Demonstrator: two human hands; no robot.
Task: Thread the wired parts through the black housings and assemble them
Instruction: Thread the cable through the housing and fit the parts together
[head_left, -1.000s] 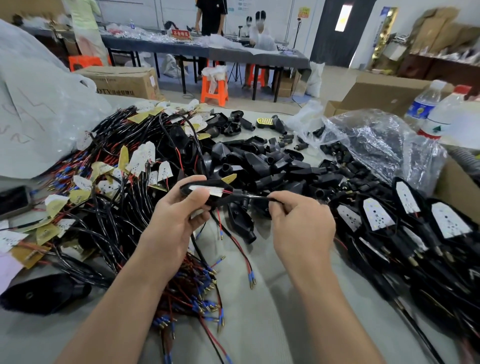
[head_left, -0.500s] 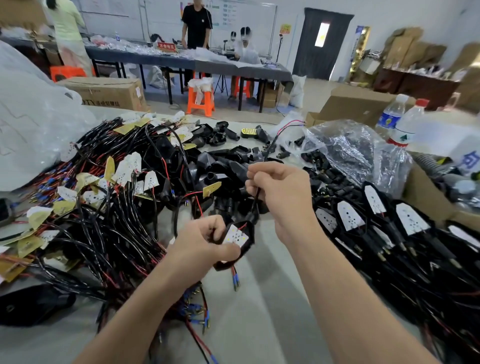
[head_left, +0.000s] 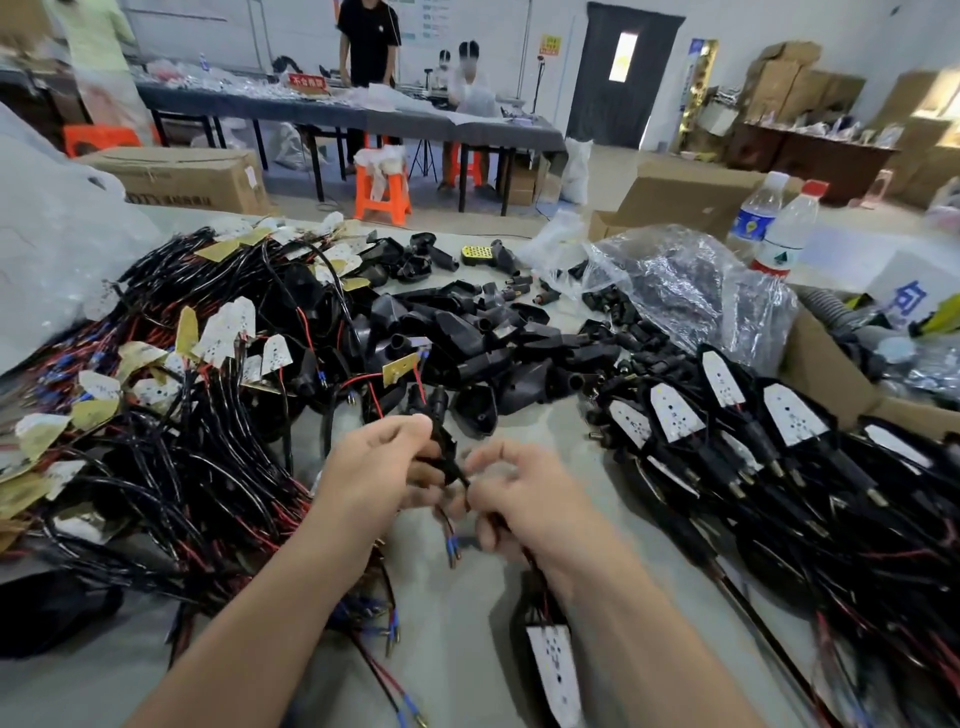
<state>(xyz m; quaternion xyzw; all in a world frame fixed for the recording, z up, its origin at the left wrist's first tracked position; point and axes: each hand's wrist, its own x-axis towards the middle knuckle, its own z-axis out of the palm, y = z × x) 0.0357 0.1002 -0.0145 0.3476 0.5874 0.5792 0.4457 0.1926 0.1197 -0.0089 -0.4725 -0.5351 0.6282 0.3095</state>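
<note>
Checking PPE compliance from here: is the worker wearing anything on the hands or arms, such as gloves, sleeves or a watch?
Nothing shows. The left hand and right hand are bare: no gloves, no rings visible. The left forearm and right forearm are uncovered to the frame's edge, with no sleeve, watch or wristband in view.

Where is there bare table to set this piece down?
Bare table lies between the forearms, bordered by the wired parts pile left and finished assemblies right. A smaller gap sits past the right hand, before the loose black housings. Elsewhere it is crowded.
</note>
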